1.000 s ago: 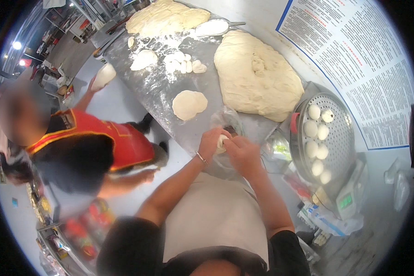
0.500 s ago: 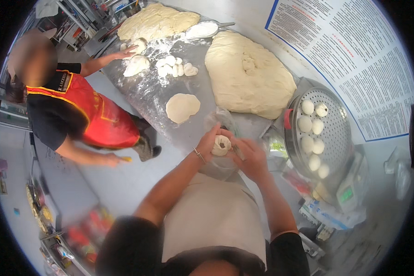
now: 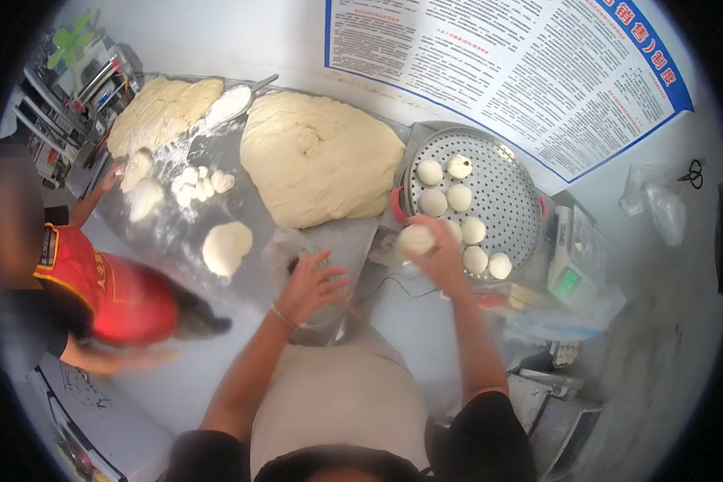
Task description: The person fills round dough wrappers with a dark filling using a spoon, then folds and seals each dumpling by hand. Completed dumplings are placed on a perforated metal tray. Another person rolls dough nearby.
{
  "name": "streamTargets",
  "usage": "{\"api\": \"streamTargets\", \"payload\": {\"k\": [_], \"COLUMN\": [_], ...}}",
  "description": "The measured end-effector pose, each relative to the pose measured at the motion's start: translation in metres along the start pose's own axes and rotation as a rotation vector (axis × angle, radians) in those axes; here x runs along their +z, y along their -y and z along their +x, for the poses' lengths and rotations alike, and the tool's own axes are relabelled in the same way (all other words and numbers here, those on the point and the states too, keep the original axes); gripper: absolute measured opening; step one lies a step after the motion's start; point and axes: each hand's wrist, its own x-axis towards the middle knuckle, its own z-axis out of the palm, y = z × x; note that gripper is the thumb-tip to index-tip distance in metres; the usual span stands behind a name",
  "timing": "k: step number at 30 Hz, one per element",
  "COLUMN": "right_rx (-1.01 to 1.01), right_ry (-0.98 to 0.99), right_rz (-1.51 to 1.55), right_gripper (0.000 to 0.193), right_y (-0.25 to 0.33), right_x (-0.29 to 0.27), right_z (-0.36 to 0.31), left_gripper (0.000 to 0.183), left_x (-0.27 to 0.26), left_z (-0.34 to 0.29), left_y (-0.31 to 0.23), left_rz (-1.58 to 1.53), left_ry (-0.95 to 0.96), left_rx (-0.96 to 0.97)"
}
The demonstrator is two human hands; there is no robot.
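My right hand (image 3: 443, 255) grips a round white dough bun (image 3: 414, 239) at the left rim of a perforated metal steamer tray (image 3: 506, 193). Several white buns sit on that tray in loose rows, among them a bun (image 3: 459, 166) with a dark spot on top. My left hand (image 3: 315, 287) is empty, its fingers spread, above a clear plastic bag (image 3: 285, 241) at the table's near edge. Something dark (image 3: 294, 263) shows there, partly hidden by the hand. A flat dough round (image 3: 227, 248) lies on the table to the left.
A large dough slab (image 3: 321, 161) covers the table's middle, with another slab (image 3: 165, 116) and a flour scoop (image 3: 229, 104) beyond. Small dough pieces (image 3: 201, 185) lie near a co-worker in a red apron (image 3: 108, 285). A scale (image 3: 566, 269) stands right of the tray.
My right hand has carried the bun right, from in front of me to the tray. My left hand has let go of it and spread its fingers. The view has turned rightward.
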Motion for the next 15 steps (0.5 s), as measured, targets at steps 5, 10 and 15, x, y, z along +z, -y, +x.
{"api": "streamTargets", "payload": {"k": [5, 10, 15], "right_rx": [0.178, 0.302, 0.342], "right_ry": [-0.355, -0.394, -0.404], "right_rz": [-0.129, -0.305, -0.555], "right_gripper": [0.052, 0.056, 0.061], "right_y": [-0.123, -0.191, -0.233], "right_x": [-0.104, -0.133, -0.127], "right_z": [0.049, 0.097, 0.122], "left_gripper": [0.066, 0.062, 0.058], "left_x": [-0.007, -0.016, -0.021], "left_z": [-0.006, -0.014, -0.022], "left_y": [0.006, 0.013, 0.022], "left_rz": [-0.043, -0.087, -0.110], "left_ry": [-0.082, -0.203, -0.258], "left_rx": [0.030, 0.068, 0.118]}}
